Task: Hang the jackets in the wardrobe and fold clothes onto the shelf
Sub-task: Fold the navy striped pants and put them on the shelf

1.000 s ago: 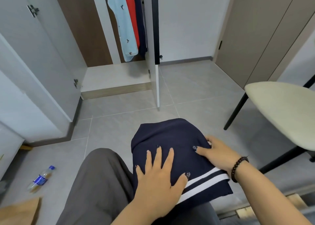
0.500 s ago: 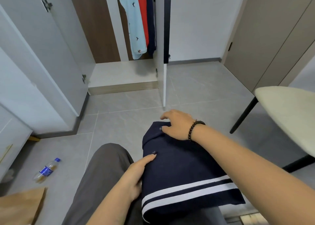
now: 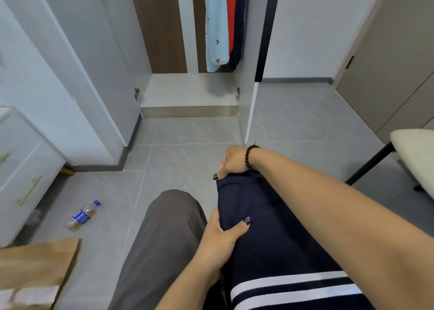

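Grey tiled floor [image 3: 293, 121] carries plastic bottle [image 3: 82, 215] lying on side (blue label), brown paper bag [image 3: 40, 265] near it, black chair leg [image 3: 368, 164].

Navy garment [image 3: 277, 244]: lower end cut off by the bottom edge at 6 o'clock; right side hidden under the right forearm. Left hand [image 3: 220, 236]: fingers hidden beneath the fabric, only thumb shows. Right hand [image 3: 232, 162]: fingertips curled out of sight. Hanging clothes [image 3: 223, 25] at 12 o'clock: tops and hangers cut off. Chair [image 3: 415, 159] at 3 o'clock: cropped. Bottle [image 3: 82, 216] at 9 o'clock: label blurred, unreadable. Paper bag [image 3: 35, 269] at 8 o'clock: cropped.
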Demonstrator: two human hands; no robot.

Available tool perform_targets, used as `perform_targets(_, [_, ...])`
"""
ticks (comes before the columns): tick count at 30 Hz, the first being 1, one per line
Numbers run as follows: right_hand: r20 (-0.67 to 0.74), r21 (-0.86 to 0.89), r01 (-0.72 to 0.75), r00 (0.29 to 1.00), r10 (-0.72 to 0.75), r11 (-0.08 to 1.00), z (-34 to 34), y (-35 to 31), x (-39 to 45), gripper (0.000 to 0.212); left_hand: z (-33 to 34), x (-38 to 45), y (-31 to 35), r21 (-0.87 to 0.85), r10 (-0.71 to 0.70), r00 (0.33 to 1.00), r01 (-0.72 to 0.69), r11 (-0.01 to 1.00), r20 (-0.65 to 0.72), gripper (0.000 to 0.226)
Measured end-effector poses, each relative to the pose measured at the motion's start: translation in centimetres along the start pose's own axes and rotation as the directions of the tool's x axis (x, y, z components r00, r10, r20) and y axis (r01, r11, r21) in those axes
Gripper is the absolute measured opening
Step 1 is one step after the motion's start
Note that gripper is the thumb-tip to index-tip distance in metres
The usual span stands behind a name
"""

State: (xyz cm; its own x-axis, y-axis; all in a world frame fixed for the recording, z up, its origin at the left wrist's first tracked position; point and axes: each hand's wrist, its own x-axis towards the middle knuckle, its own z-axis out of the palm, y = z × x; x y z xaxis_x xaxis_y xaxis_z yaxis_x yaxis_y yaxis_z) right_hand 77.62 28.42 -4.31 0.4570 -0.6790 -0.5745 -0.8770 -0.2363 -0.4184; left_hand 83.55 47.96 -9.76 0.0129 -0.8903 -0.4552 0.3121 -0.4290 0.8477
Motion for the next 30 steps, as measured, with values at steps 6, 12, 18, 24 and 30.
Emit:
perform_targets(6, [-0.194,-0.055,-0.077,0.979,0.065,0.996,1.0,0.9,0.3,0.037,-0.6,0.4,0.3,0.024,-0.017,0.998,0.018,1.0,-0.062,0.033])
perform_targets(12, [-0.458,-0.143,0.133,0.87,-0.184,0.981,4.4,1.6,-4.1,0.029,-0.4,-0.4,-0.6,-0.075,-0.147,0.988,0.142,0.987,-0.057,0.033])
perform_targets(18, [-0.327,-0.291,-0.004,0.94,-0.095,0.957,9.9,6.4,-11.1,0.058,-0.2,-0.9,-1.4,-0.095,-0.185,0.982,0.181,0.979,-0.035,0.022])
perform_targets(24, [-0.371,-0.137,-0.143,0.925,0.083,0.98,9.8,10.1,-12.1,0.068,1.0,-1.0,-1.7,0.026,-0.128,0.988,0.13,0.991,-0.084,0.025])
perform_targets(30, [-0.276,0.603,-0.146,0.884,0.377,0.784,9.7,15.2,-14.5,0.084,0.5,-1.3,-1.7,-0.033,-0.18,0.982,0.178,0.983,-0.064,0.03])
